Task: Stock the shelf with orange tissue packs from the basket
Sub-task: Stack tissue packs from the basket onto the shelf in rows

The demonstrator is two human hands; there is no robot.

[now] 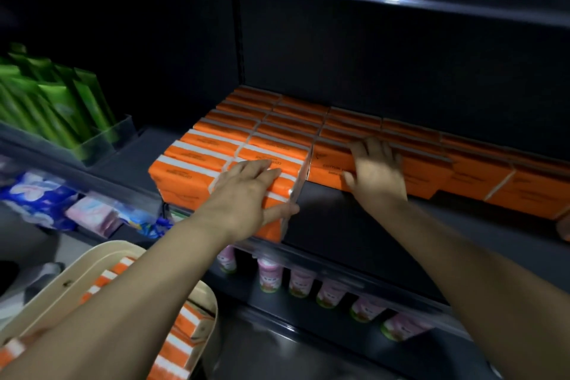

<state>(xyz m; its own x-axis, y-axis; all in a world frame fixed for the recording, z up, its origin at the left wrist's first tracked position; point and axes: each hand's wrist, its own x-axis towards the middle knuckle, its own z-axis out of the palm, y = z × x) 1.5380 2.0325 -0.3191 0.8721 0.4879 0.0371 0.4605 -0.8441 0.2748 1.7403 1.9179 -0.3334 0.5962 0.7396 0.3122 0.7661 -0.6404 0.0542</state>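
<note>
Orange tissue packs (197,160) with white stripes fill the dark shelf (348,219) in several rows. My left hand (246,197) grips the front-most pack of the second row, fingers on top and thumb on its right side. My right hand (374,168) lies flat, fingers spread, on a pack (331,163) in the row to the right. A cream basket (98,268) at the lower left holds more orange packs (182,336), partly hidden by my left forearm.
Green pouches (52,102) stand in a clear bin on the shelf's left. Blue and pink packets (46,197) lie on the shelf below at left. Pink cans (270,274) line the lower shelf. Bare shelf surface lies in front of the right-hand rows.
</note>
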